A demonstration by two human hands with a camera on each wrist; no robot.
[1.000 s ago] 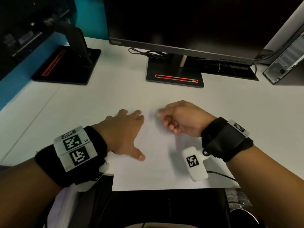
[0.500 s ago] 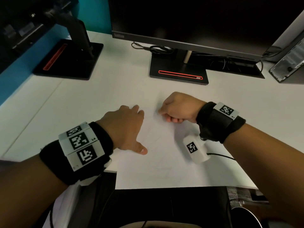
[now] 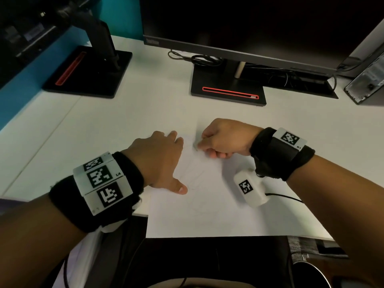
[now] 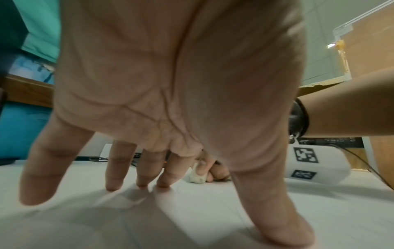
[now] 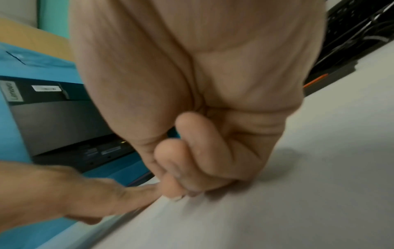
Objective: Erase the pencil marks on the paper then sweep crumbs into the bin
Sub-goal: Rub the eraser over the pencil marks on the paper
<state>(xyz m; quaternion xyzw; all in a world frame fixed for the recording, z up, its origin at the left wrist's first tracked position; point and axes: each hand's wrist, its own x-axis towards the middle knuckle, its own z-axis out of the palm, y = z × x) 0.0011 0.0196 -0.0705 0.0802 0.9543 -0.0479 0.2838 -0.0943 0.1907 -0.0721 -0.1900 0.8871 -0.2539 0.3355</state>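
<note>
A white sheet of paper (image 3: pixel 218 213) with faint pencil lines lies on the white desk near its front edge. My left hand (image 3: pixel 160 161) lies flat on the paper's left part, fingers spread and straight, seen pressing down in the left wrist view (image 4: pixel 170 101). My right hand (image 3: pixel 224 140) is curled near the paper's top edge and pinches a small white eraser (image 4: pixel 197 176) whose tip touches the sheet. In the head view only a grey tip of the eraser (image 3: pixel 195 146) shows. The right wrist view shows the right hand (image 5: pixel 192 151) with curled fingers resting on the paper; the eraser is hidden there.
A monitor on a black base (image 3: pixel 228 90) stands behind the paper, with cables beside it. A second monitor stand (image 3: pixel 89 75) sits at the back left. A computer case (image 3: pixel 367 80) is at the far right. A dark round rim (image 3: pixel 307 273) shows below the desk edge, lower right.
My right hand has shifted along the top of the paper, away and back toward the left hand, rubbing with the eraser. The left hand has stayed pressed on the sheet.
</note>
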